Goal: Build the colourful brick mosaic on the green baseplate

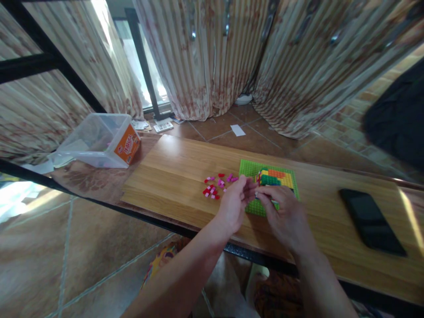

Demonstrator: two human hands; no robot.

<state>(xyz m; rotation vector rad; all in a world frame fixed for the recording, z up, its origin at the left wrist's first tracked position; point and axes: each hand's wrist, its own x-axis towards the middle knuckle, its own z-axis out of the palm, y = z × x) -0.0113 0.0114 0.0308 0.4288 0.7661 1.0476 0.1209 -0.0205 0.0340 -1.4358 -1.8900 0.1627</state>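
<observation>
Phone to the right, loose bricks to the left, your left hand half-curled, right hand pinched and partly covering the green baseplate, either's hold indiscernible, brick model just beyond your right fingers.

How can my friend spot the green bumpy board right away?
Find the long wooden table. On it, between the scattered pink and red bricks and the black phone, lies the green board. It's the only flat, bright green, stud-covered sheet there, with a colourful brick build on top.
</observation>
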